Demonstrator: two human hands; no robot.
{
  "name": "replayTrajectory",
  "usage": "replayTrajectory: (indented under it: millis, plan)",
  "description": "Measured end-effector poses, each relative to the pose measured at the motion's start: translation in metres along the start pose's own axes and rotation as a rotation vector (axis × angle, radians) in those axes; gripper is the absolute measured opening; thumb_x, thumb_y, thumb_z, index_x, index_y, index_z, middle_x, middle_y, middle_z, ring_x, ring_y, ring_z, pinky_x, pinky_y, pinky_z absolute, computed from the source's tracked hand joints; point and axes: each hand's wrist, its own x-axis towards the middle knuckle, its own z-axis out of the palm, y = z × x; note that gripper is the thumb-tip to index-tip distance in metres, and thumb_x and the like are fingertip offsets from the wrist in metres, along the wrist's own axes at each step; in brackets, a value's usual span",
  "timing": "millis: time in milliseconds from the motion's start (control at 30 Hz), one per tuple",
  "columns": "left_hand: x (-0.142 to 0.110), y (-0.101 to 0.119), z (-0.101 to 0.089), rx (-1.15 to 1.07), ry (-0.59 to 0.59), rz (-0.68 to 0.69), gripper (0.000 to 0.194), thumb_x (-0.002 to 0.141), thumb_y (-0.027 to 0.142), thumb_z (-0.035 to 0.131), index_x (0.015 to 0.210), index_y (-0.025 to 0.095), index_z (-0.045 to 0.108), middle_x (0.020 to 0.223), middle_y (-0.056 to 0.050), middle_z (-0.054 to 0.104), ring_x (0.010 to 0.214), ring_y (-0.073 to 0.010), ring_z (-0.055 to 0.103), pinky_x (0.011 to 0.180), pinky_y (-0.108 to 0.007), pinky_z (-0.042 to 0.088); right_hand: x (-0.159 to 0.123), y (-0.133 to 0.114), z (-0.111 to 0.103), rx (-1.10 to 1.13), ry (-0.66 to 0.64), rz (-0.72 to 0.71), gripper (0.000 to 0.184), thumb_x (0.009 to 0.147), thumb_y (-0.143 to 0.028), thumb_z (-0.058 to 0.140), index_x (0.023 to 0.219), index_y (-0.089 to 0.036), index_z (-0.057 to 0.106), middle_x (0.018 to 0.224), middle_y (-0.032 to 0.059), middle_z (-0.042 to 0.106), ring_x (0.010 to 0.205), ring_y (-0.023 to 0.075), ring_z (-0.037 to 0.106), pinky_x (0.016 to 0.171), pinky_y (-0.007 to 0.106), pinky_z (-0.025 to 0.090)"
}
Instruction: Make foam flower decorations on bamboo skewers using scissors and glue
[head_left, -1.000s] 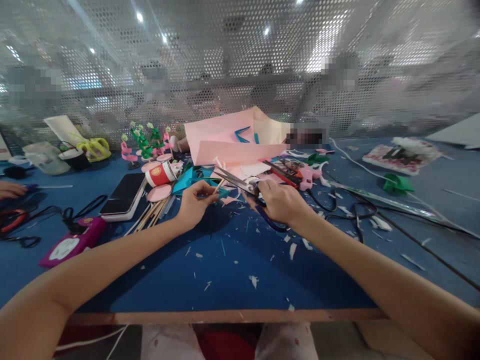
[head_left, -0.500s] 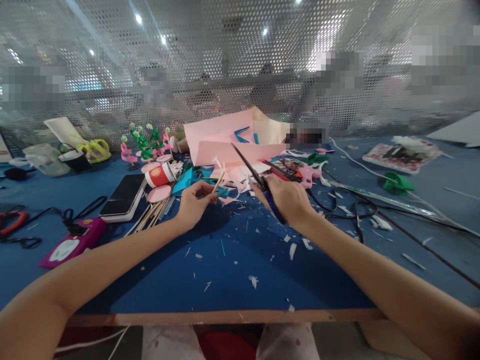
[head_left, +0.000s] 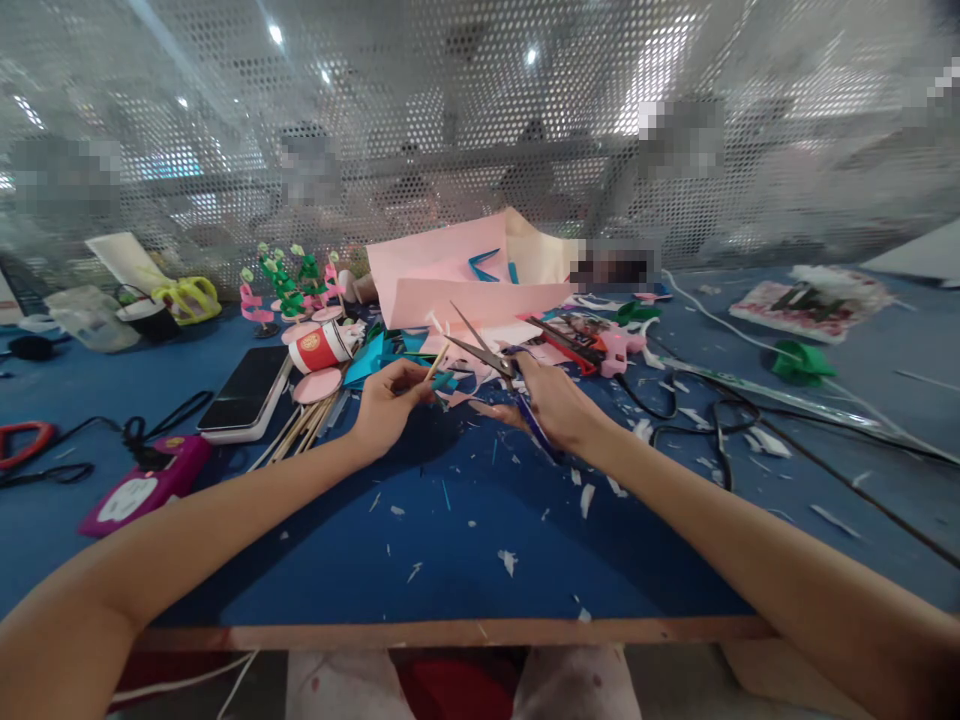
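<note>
My left hand (head_left: 391,405) pinches a short thin wooden stick (head_left: 438,361) whose pale tip points up and to the right. In my right hand (head_left: 559,405) is a pair of scissors (head_left: 491,358) with dark blue handles, its blades spread apart. The blade tips reach close to the stick's upper end; whether they touch it I cannot tell. Behind both hands lies a heap of paper scraps, with a folded sheet of pink paper (head_left: 439,265) over it. Blue paper pieces (head_left: 367,362) sit just beyond my left hand.
To the left are a bundle of sticks (head_left: 307,428), a red and white paper cup (head_left: 319,347), a phone (head_left: 247,392) and a purple box (head_left: 150,485). A pink glue gun (head_left: 621,350), black cables and a green piece (head_left: 801,362) lie right. Paper bits dot the blue tabletop (head_left: 465,580).
My right hand has moved slightly left, bringing the scissors toward the stick. Their blades, closed together before, are now spread. My left hand stays in place with the stick.
</note>
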Motion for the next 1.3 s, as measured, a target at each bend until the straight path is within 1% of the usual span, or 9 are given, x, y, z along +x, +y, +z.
replayTrajectory:
  millis: [100,267,400,667,833,1000,1167,1200,1300]
  plan:
    - [0.0,-0.001,0.0,0.011,-0.009,-0.002,0.013,0.065,0.025,0.065,0.07,0.015,0.057,0.062,0.001,0.061,0.053,-0.0096,0.058,0.045,-0.019,0.044,0.002,0.009,0.004,-0.034,0.005,0.027,0.045,0.073,-0.051,0.044,0.091,-0.011,0.048,0.075,0.0137,0.061,0.067,0.0251,0.057,0.054,0.029,0.037]
    - [0.0,0.001,0.0,-0.023,-0.035,-0.008,0.013,0.065,0.026,0.065,0.07,0.015,0.058,0.062,0.001,0.061,0.054,-0.0105,0.059,0.047,-0.02,0.046,0.002,0.012,0.005,-0.133,0.112,0.005,0.032,0.077,-0.043,0.039,0.082,-0.014,0.049,0.071,0.0101,0.06,0.064,0.0206,0.055,0.053,0.026,0.033]
    - [0.0,0.001,0.001,-0.046,-0.057,-0.003,0.012,0.067,0.026,0.063,0.073,0.016,0.06,0.062,0.001,0.062,0.055,-0.0102,0.06,0.05,-0.02,0.047,-0.001,0.002,0.002,-0.262,0.133,-0.006,0.034,0.077,-0.046,0.037,0.07,-0.016,0.05,0.067,0.0074,0.059,0.058,0.018,0.054,0.049,0.025,0.028]
    - [0.0,0.001,0.001,-0.078,-0.055,0.005,0.01,0.067,0.024,0.064,0.071,0.016,0.06,0.062,0.002,0.061,0.056,-0.01,0.061,0.052,-0.02,0.049,-0.002,-0.004,0.0,-0.322,0.112,-0.061,0.034,0.078,-0.044,0.037,0.073,-0.015,0.053,0.07,0.0081,0.061,0.059,0.0179,0.055,0.048,0.025,0.027]
    - [0.0,0.002,0.001,-0.125,-0.041,-0.037,0.014,0.065,0.024,0.066,0.072,0.015,0.059,0.062,0.002,0.061,0.055,-0.0094,0.061,0.052,-0.019,0.049,-0.001,-0.005,-0.002,-0.356,0.099,0.025,0.038,0.076,-0.047,0.038,0.077,-0.014,0.056,0.075,0.0098,0.063,0.063,0.0199,0.057,0.049,0.026,0.029]
    - [0.005,-0.003,0.0,-0.347,-0.021,-0.171,0.024,0.065,0.026,0.067,0.08,0.014,0.051,0.068,0.002,0.061,0.056,-0.0102,0.063,0.06,-0.023,0.053,0.004,0.005,-0.003,-0.386,0.055,0.204,0.039,0.072,-0.05,0.044,0.081,-0.015,0.059,0.078,0.0118,0.065,0.07,0.0252,0.06,0.052,0.029,0.035]
    - [0.007,-0.006,-0.001,-0.412,-0.057,-0.23,0.022,0.075,0.014,0.055,0.094,0.016,0.044,0.073,0.001,0.06,0.057,-0.0095,0.063,0.063,-0.025,0.055,0.012,0.025,-0.001,-0.186,-0.067,0.309,0.031,0.068,-0.046,0.052,0.069,-0.016,0.06,0.064,0.01,0.064,0.064,0.0234,0.061,0.053,0.028,0.04]
    - [0.007,-0.005,-0.001,-0.41,-0.064,-0.226,0.023,0.076,0.012,0.053,0.097,0.017,0.043,0.074,0.001,0.06,0.057,-0.0092,0.063,0.064,-0.025,0.055,0.013,0.029,0.0,-0.153,-0.083,0.326,0.029,0.067,-0.044,0.055,0.068,-0.015,0.06,0.065,0.01,0.065,0.065,0.0235,0.061,0.055,0.029,0.042]
    - [0.006,-0.004,-0.001,-0.387,-0.057,-0.214,0.032,0.078,0.01,0.048,0.107,0.019,0.04,0.078,0.001,0.056,0.057,-0.0091,0.062,0.065,-0.028,0.055,0.017,0.038,0.001,-0.118,-0.09,0.366,0.033,0.061,-0.035,0.062,0.083,-0.011,0.062,0.081,0.0125,0.067,0.077,0.0268,0.062,0.065,0.032,0.045]
